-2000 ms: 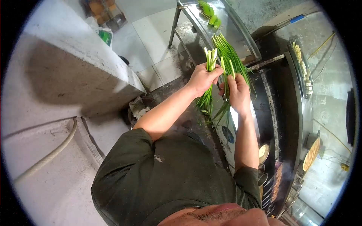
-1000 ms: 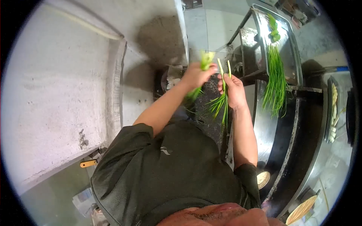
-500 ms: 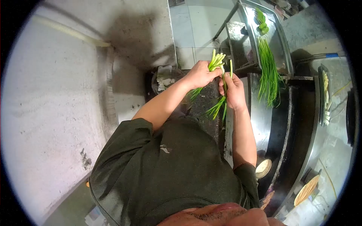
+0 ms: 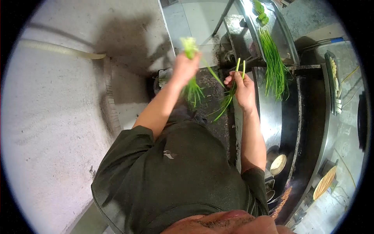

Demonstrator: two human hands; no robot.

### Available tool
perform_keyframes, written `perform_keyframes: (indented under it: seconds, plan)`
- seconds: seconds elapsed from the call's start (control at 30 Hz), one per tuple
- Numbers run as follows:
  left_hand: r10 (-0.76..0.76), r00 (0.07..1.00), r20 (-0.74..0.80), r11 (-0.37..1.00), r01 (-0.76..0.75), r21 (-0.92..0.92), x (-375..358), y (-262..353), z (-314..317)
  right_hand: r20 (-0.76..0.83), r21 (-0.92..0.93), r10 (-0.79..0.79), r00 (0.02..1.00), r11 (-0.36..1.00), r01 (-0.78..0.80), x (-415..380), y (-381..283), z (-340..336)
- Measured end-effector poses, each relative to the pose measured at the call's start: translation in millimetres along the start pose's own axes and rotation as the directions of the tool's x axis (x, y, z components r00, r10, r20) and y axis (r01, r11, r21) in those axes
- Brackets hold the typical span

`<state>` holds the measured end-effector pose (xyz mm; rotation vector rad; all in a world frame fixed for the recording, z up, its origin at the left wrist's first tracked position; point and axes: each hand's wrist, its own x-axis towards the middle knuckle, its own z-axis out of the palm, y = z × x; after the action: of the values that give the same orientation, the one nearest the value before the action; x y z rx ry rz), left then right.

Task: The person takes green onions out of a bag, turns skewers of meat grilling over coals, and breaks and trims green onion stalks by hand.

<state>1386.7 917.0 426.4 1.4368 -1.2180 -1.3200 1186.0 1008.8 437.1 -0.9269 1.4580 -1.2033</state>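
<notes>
My left hand (image 4: 185, 68) is closed around a thick bunch of green onions (image 4: 190, 46), blurred by motion. Their pale cut ends point up and the thin green leaves hang below the fist. From this bunch one stalk slants toward my right hand (image 4: 244, 91). Between that hand's thumb and fingers are a few green onion stalks (image 4: 230, 97), with two pale ends sticking up and the leaves drooping down and left. The hands are apart. On a metal tray (image 4: 291, 39) at upper right lie another bunch of long green onions (image 4: 274, 62) and a green leafy piece (image 4: 261, 13).
A wall (image 4: 58, 117) fills the left side. To the right run a steel counter edge (image 4: 269, 121) and a dark trough, with a round bowl (image 4: 278, 163) beside it. Further right are a narrow dish of pale pieces (image 4: 334, 82) and a ribbed, fan-shaped item (image 4: 325, 182).
My left hand has moved left, away from my right hand, with its bunch. My right hand stays near its place and now shows two pale stalk ends.
</notes>
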Motion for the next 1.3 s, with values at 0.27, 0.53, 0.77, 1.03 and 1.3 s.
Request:
perform_keyframes:
  seconds: [0.27,0.53,0.77,1.03,1.3]
  plan:
    - [-0.093,0.994,-0.061,0.984,0.101,0.144,3.0,-23.2,-36.0,0.272,0.293,0.155,0.950,0.927,-0.235,7.9,3.9,8.2]
    - [0.028,0.911,0.412,0.938,0.119,-0.325,-12.4,2.0,26.7,0.312,0.223,0.213,0.926,0.931,-0.290,15.7,3.8,20.2]
    - [0.053,0.910,0.411,0.996,-0.020,-0.085,3.6,2.6,22.0,0.326,0.192,0.232,0.917,0.933,-0.305,12.2,12.7,0.9]
    - [0.079,0.800,0.594,0.991,0.001,-0.134,3.2,-8.6,51.9,0.476,0.260,0.247,0.844,0.877,-0.403,11.3,0.5,-3.7]
    - [0.115,0.869,0.481,0.989,-0.056,-0.136,3.9,16.9,61.6,0.208,0.238,0.086,0.974,0.962,-0.136,20.0,16.9,-15.0]
